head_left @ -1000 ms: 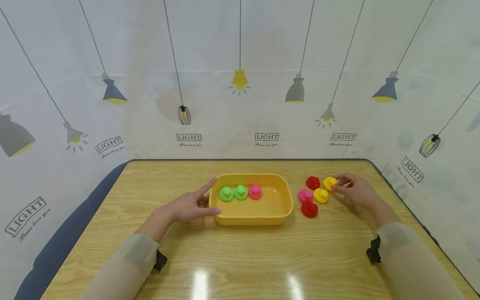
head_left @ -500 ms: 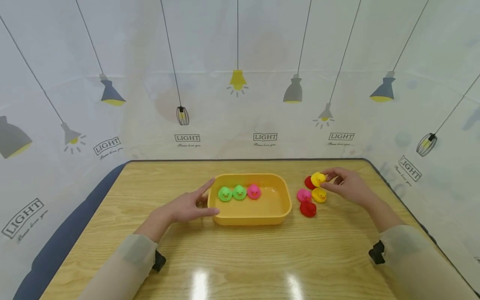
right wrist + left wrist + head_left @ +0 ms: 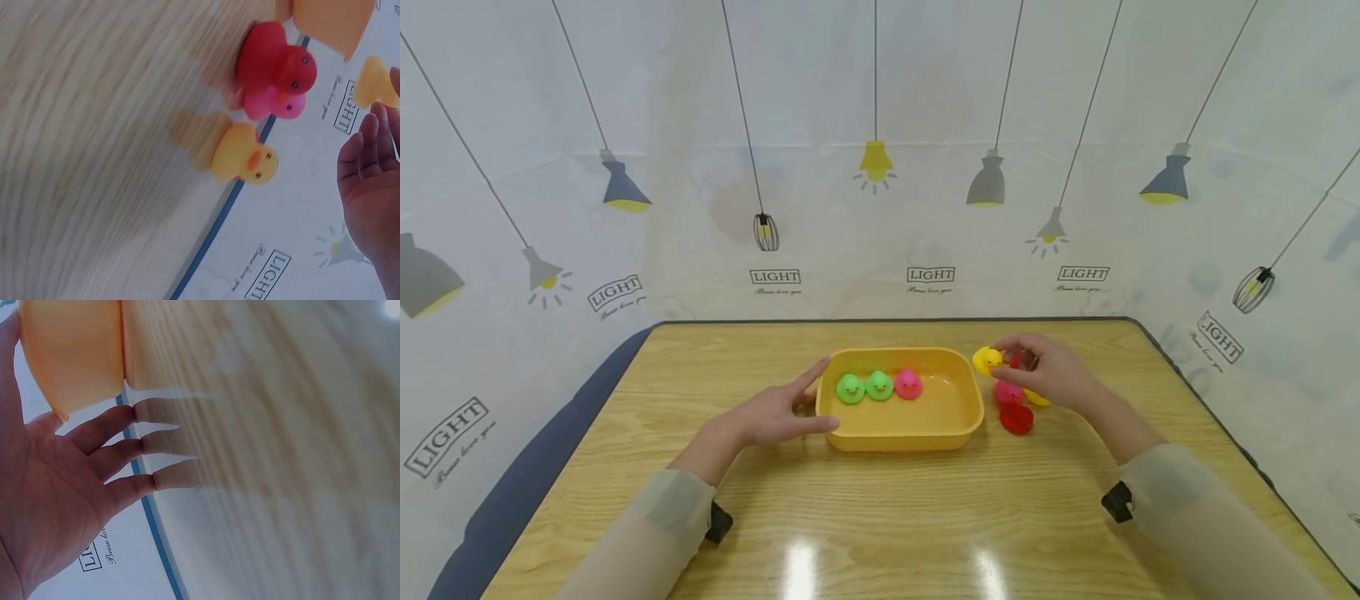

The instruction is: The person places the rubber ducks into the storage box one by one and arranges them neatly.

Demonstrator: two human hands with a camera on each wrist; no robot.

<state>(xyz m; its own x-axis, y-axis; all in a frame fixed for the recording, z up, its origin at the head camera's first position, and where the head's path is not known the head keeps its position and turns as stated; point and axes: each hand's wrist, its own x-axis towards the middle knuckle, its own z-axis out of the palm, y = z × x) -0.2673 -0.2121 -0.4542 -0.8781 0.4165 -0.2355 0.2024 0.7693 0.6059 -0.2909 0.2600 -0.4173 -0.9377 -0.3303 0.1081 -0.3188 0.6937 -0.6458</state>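
My right hand pinches a yellow rubber duck between thumb and fingers, lifted just beside the right end of a yellow-orange plastic tray. The held duck appears at the fingertips in the right wrist view. Along the left end of the tray, my left hand rests with spread, straight fingers, index at the far corner and thumb at the near one. Inside the tray, two green ducks and a pink duck stand in a row.
Right of the tray, a red duck, a pink duck and another yellow duck stand close together on the wooden table. Another red duck is mostly hidden behind my right hand. A lamp-printed curtain hangs behind the table.
My right hand has lifted the yellow duck from the right side and carried it left, over the other ducks, to the tray's right rim. The left hand stays at the tray.
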